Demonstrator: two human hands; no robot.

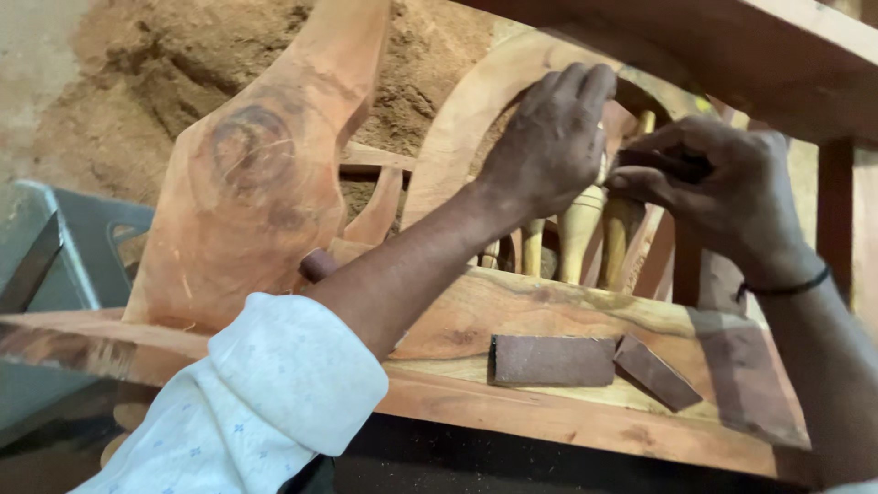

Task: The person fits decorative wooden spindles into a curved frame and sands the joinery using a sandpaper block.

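At two o'clock your right hand pinches folded sandpaper against a turned spindle, while your left hand, fingers curled, steadies the curved rail.

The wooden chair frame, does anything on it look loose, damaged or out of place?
Two loose sandpaper strips lie askew on the chair rail, one overlapping the other. A dark round knot marks the broad plank; no break shows.

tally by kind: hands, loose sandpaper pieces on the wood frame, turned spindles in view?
Hands: 2, left hand and right hand
Sandpaper pieces on the wooden frame: 2, rolled piece and flat piece
Turned spindles: about 3 visible, others hidden
Total: 7
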